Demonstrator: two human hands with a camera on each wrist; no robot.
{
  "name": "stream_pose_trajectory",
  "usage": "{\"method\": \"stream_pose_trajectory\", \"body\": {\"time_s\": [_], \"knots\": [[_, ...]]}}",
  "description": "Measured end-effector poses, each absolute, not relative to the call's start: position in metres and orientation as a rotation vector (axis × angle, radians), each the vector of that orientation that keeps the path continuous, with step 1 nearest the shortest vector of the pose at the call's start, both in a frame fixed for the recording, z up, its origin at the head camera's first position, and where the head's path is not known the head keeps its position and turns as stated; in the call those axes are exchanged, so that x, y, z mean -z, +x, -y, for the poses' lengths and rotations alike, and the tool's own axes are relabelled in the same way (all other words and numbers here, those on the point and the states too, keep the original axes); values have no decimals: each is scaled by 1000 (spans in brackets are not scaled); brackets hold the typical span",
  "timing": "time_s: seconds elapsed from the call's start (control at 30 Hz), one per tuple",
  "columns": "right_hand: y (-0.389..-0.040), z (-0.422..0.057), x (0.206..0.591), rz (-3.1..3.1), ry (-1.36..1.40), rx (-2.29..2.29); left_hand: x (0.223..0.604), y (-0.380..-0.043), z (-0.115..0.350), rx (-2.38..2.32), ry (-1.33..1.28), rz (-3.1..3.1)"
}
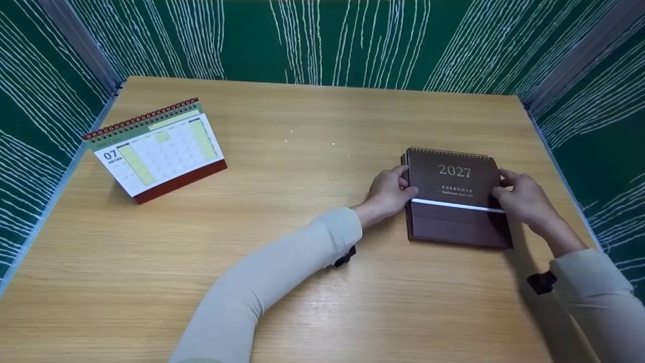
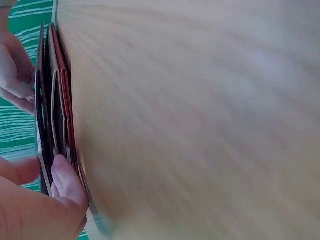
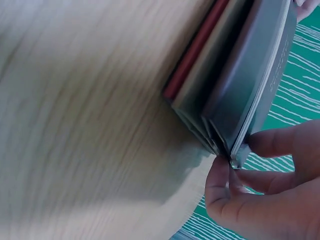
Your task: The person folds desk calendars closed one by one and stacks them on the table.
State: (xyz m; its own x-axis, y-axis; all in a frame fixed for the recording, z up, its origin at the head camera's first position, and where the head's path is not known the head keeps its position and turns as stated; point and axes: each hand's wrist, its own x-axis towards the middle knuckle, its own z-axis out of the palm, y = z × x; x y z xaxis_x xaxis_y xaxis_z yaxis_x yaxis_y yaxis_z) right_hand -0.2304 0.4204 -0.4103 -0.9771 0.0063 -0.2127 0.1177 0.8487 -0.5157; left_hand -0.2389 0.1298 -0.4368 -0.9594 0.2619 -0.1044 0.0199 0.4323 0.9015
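Observation:
A dark brown 2027 desk calendar (image 1: 453, 176) with a spiral along its top lies at the right of the table. At its left edge my left hand (image 1: 387, 194) grips it, thumb toward the cover and fingers at the side. My right hand (image 1: 526, 197) pinches the opposite edge between thumb and fingers. Several layered boards (image 2: 56, 85) show in the left wrist view, with a red layer (image 2: 64, 57) nearest the table. From the right wrist view, the boards (image 3: 235, 75) fan slightly apart, a red layer (image 3: 195, 52) again lowest.
Another desk calendar (image 1: 164, 151), opened to a page marked 07, stands tilted at the table's left. Small white specks (image 1: 333, 144) lie mid-table. Green walls with white lines (image 1: 352, 40) border the wooden table (image 1: 282, 201) at the back and sides.

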Motion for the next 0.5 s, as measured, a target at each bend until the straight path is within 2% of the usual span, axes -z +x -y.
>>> {"method": "stream_pose_trajectory", "body": {"time_s": [0.27, 0.5], "knots": [[-229, -416, 395, -2838, 136, 893, 429, -241, -114, -1512, 308, -2461], [-227, -395, 384, -2925, 40, 805, 419, -242, -86, -1484, 338, -2478]]}}
